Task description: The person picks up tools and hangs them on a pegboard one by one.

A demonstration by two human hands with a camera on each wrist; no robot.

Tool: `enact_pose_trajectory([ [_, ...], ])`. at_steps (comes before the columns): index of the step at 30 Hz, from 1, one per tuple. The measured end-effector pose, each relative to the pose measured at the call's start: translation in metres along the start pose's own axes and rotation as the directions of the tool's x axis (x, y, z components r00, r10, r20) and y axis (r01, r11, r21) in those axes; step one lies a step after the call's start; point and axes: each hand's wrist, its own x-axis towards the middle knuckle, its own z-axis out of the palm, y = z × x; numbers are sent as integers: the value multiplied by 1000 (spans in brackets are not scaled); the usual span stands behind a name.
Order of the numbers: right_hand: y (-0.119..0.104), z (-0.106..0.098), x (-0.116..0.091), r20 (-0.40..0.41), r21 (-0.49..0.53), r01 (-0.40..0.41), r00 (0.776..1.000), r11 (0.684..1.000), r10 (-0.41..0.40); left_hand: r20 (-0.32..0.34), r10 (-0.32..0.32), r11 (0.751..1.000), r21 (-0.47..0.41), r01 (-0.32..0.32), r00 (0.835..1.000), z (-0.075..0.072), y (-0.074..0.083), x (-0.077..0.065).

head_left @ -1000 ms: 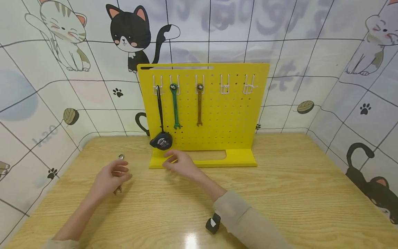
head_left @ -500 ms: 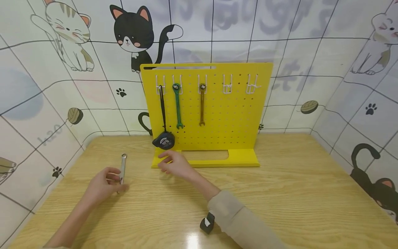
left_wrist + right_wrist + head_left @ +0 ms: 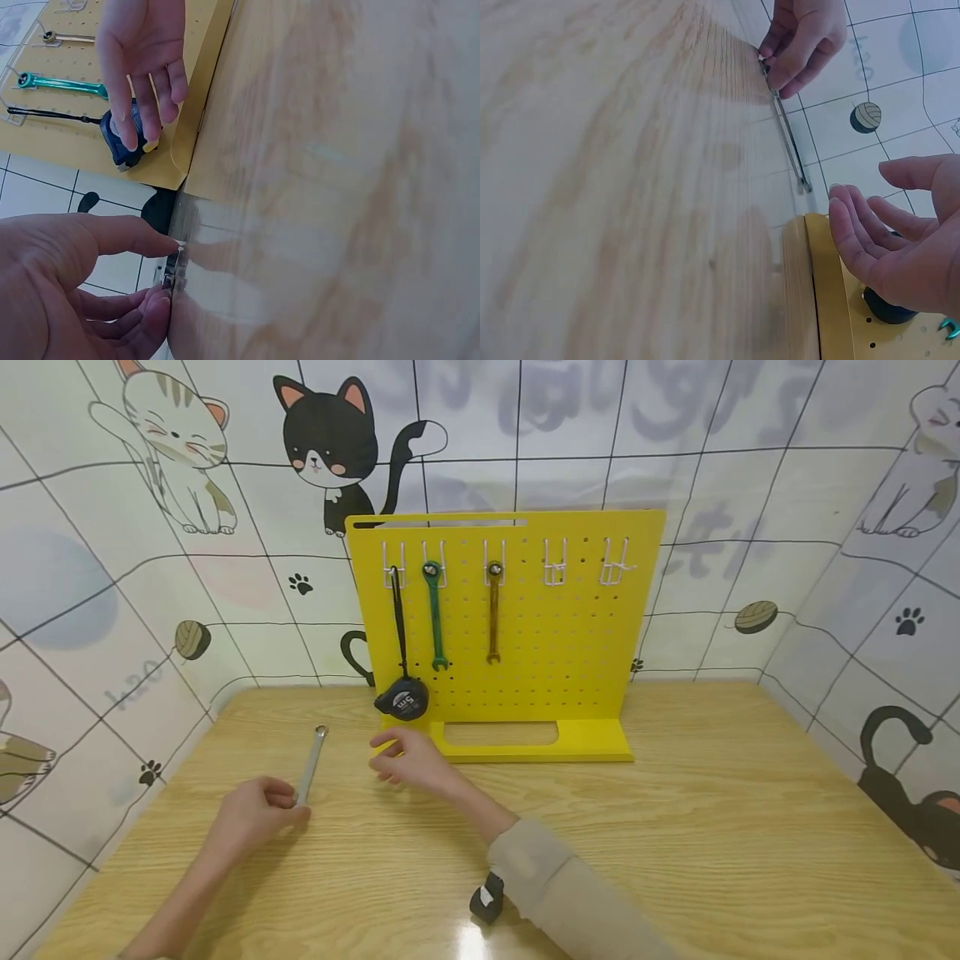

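Observation:
In the head view my left hand (image 3: 255,817) pinches the near end of a silver combination wrench (image 3: 311,767) between thumb and fingers. The wrench lies on the wooden table, its ring end pointing towards the back wall; its near end is hidden by the fingers. The left wrist view has the thumb and fingertips either side of that end. My right hand (image 3: 408,758) hovers before the left foot of the yellow pegboard (image 3: 555,643), fingers relaxed and holding nothing. Just behind it hangs a black tape measure (image 3: 405,698), on a strap from the leftmost hook.
A green wrench (image 3: 437,618) and a bronze-coloured wrench (image 3: 493,614) hang on the pegboard. Two white wire hooks (image 3: 555,562) on its right side carry nothing. Cat-patterned sheeting encloses the back and sides of the table (image 3: 712,827). A small black device (image 3: 487,897) sits by the right sleeve.
My left hand has come down towards the wrench's near end and now pinches it; the wrench has turned slightly, ring end to the right. My right hand has drifted a little left, still empty.

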Motion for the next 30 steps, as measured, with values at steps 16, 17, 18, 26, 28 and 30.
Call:
enact_pose_trajectory([
  [16,0,34,14,53,42,-107,993,993,105,51,-36,991,-123,42,998,7,11,2],
  [17,-1,36,14,56,48,-115,992,992,112,60,-32,988,-146,40,998,8,11,2],
  [18,-1,37,15,57,54,-126,991,991,123,71,-29,985,-166,41,997,9,11,2],
  [26,3,44,23,36,192,-229,973,954,226,190,39,928,-370,35,981,16,13,4],
  [28,4,45,24,25,225,-238,971,945,238,215,52,916,-399,39,975,18,14,4],
  [30,5,46,26,16,242,-239,970,940,242,243,72,909,-416,37,967,18,15,4],
])
